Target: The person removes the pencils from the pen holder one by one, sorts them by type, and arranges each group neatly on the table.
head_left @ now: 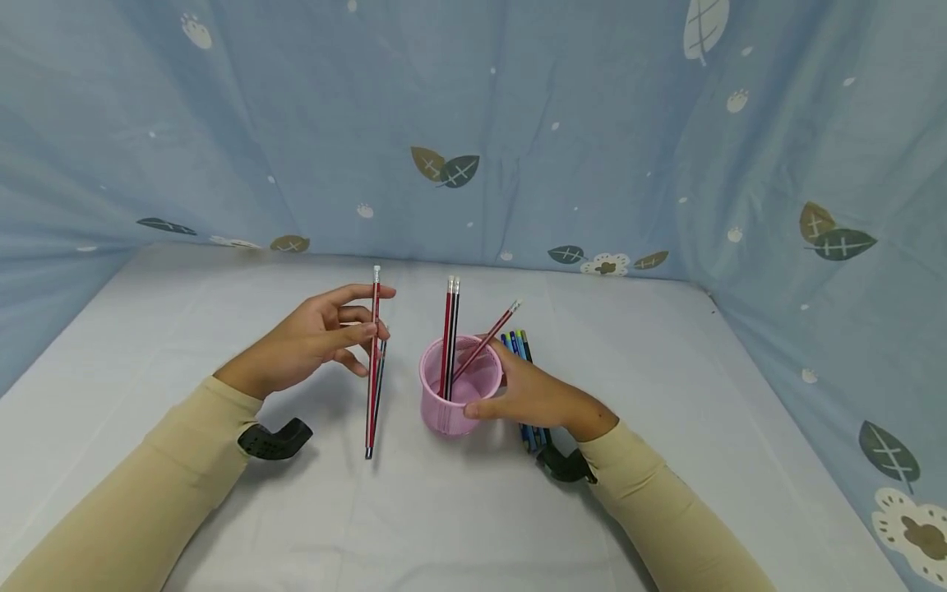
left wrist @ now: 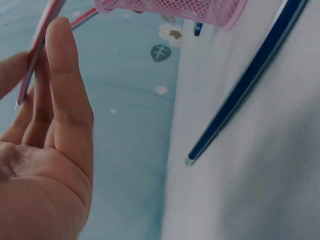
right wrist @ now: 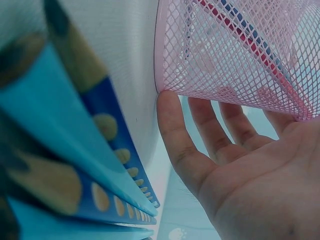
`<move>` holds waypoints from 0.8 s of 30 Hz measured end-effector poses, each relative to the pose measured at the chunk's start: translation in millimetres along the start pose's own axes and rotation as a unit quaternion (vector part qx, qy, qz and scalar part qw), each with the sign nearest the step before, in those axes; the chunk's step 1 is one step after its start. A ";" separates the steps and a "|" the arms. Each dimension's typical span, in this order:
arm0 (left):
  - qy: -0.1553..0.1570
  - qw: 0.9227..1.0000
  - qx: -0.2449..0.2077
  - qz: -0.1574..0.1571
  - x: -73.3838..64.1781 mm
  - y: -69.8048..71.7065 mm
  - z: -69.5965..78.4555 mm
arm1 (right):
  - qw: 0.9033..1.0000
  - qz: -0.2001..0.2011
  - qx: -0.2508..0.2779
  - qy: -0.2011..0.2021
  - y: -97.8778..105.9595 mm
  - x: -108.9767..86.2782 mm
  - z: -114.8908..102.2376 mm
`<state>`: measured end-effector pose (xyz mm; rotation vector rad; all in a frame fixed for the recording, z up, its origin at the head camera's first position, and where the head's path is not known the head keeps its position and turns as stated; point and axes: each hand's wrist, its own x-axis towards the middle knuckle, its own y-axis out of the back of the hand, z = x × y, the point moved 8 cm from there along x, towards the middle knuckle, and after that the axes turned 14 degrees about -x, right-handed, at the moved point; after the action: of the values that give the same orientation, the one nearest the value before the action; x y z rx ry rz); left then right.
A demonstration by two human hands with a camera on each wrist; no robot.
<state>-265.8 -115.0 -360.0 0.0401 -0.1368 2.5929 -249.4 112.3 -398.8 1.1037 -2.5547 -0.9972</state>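
From the head camera I see a pink mesh pencil cup on a white-covered counter, and I take this cup as my landmark. The right hand is curved around its right side: the thumb is at the near part of the rim, and in the right wrist view the fingers touch the mesh wall. So this hand has hold of the cup, which is nearly upright; whether its base fully touches the counter, I cannot tell.

To the left of the cup, the left hand is partly closed and pinches one red striped pencil between the thumb and the fingers, while the index finger is stretched out rather straight. The whitish end of this pencil is the farther one from me. Just beside it, also left of the cup, one dark blue pencil lies on the counter.

Inside the cup I find a red pencil and a black pencil standing side by side, and a leaning red pencil that tilts over the right side of the rim.

Right of the cup, a group of blue pencils lies on the counter, partly hidden by the right hand. Behind the cup hangs a blue leaf-patterned curtain.
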 end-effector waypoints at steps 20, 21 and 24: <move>0.103 0.991 0.047 0.070 4.0 13.8 -26.2 | 1.000 -0.006 0.003 0.000 -0.9 -0.4 -0.6; 0.106 0.991 0.049 0.072 3.8 14.2 -27.3 | 1.000 -0.005 0.004 0.000 -0.7 -0.4 -0.7; 0.112 0.989 0.059 0.073 3.7 15.8 -30.2 | 1.000 -0.003 0.003 0.000 -0.4 -0.1 -0.9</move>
<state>-277.2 -123.3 -391.2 -0.2246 0.1001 2.7263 -248.8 111.7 -398.3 1.1129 -2.5581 -0.9901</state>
